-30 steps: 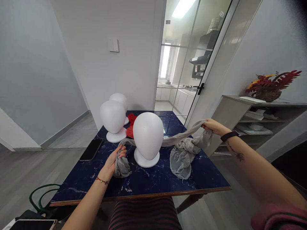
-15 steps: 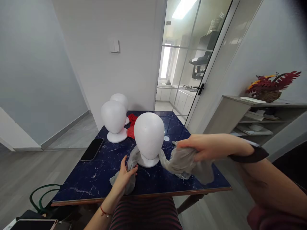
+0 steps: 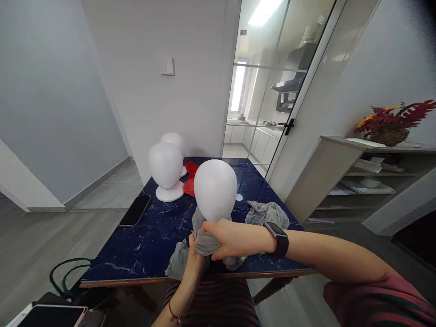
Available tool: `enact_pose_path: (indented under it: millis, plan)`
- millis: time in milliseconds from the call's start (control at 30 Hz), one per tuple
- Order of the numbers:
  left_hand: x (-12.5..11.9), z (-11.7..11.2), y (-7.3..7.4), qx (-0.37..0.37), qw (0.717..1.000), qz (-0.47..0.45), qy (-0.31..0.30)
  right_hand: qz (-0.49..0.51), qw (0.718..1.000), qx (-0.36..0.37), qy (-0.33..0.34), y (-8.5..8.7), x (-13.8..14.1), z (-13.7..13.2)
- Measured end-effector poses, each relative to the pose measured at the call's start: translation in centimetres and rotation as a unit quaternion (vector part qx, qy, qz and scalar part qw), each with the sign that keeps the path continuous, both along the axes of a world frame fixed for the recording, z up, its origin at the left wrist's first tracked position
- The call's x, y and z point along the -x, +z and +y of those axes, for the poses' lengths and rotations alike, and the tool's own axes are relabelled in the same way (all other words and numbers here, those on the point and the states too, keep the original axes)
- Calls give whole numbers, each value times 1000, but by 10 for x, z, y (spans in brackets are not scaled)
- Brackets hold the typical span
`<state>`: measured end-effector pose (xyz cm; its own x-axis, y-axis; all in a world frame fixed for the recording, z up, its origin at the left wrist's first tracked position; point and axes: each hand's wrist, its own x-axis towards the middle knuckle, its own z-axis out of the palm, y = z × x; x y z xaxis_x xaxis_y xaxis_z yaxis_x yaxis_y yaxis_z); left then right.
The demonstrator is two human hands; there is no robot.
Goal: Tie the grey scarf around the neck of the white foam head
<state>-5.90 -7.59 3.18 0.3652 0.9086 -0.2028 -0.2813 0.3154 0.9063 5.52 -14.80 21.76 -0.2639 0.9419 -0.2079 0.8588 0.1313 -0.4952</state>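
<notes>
A black phone [image 3: 135, 211] lies on my blue surface [image 3: 112, 259], then two white head forms [image 3: 165, 165] stand beside red cloth [image 3: 190, 187]. The gray scarf [image 3: 177, 261] droops at the near edge and shows on both sides of the front head form's [image 3: 215, 188] lower part. My left hand [image 3: 195, 256] meets it; whether those fingers grip, I can't tell. My right hand's [image 3: 235, 238] fingers clasp its bunched folds. Farther right sits a gray heap [image 3: 267, 213].
</notes>
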Motion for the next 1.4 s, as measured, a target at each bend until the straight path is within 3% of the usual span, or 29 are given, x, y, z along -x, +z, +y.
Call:
enact_pose_path:
  millis: [100, 200, 267, 333, 433, 567, 633, 733, 900, 1067, 1133, 1233, 1400]
  plan:
    - [6, 5, -2, 22, 1000, -12, 11, 94, 987, 119, -56, -24, -27, -11]
    - [15, 12, -7, 27, 999, -3, 43, 144, 948, 281, -28, -46, -68, -25]
    - [20, 17, -11, 35, 998, 4, 51, 155, 905, 396, 4, -47, -99, -35]
    - [23, 21, -14, 37, 998, 3, 49, 162, 891, 423, -4, -30, -127, -43]
    - [23, 22, -15, 46, 998, 2, 46, 192, 932, 303, -46, 19, -153, -46]
    - [20, 18, -8, 56, 997, 40, 38, 200, 971, 94, -88, 85, -152, -17]
    - [19, 15, -3, 29, 998, 49, 7, 182, 980, 23, -75, 104, -141, 13]
    - [16, 14, 6, 0, 999, 47, -11, 158, 984, -74, -33, 114, -127, 70]
    - [10, 15, 15, 55, 998, 16, -23, 133, 986, -96, -19, 102, -130, 156]
    - [11, 20, 15, 123, 992, 21, 2, 83, 984, -105, -117, 71, -149, 201]
    - [13, 22, 15, 128, 991, 30, 21, 70, 979, -106, -162, 56, -157, 205]
    - [15, 23, 16, 89, 996, 21, -12, 69, 972, -90, -204, 38, -172, 196]
    - [17, 20, 18, 49, 998, -1, -47, 80, 969, -52, -230, 20, -211, 152]
